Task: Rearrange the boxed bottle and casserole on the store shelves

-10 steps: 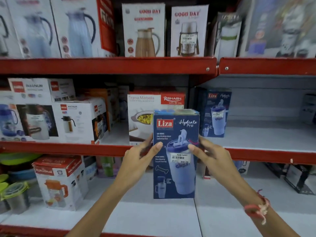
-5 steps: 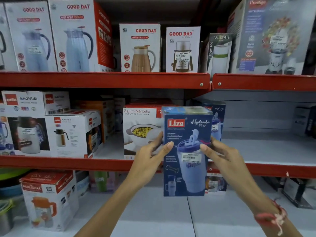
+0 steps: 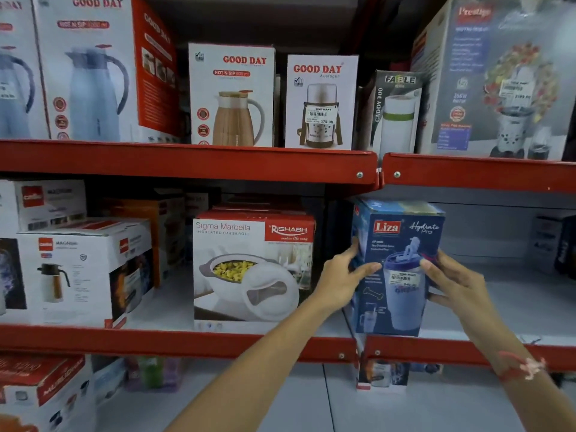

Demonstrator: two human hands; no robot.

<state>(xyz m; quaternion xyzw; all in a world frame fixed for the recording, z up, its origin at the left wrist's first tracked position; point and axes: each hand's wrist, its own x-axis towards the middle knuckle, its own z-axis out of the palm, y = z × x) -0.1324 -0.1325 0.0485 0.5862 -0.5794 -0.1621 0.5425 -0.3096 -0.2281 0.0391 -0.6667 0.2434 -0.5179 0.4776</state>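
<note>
The blue Liza bottle box (image 3: 396, 232) is upright at the left end of the right-hand middle shelf (image 3: 467, 349), its base at the shelf's front edge. My left hand (image 3: 343, 277) grips its left side and my right hand (image 3: 452, 282) grips its right side. Just to its left stands the white and red Rishabh casserole box (image 3: 252, 269) on the left-hand middle shelf (image 3: 174, 341). The box I hold hides whatever stands behind it.
Magnum flask boxes (image 3: 78, 272) fill the left of the middle shelf. Good Day jug boxes (image 3: 232, 95), a Fable box (image 3: 396, 110) and a Prestige box (image 3: 498, 79) line the top shelf. More boxes (image 3: 381, 377) sit on the lower shelf. Dark boxes (image 3: 564, 247) stand far right.
Both hands have carried the bottle box up and to the right, from in front of the casserole box onto the right-hand middle shelf. The camera has moved closer and tilted up.
</note>
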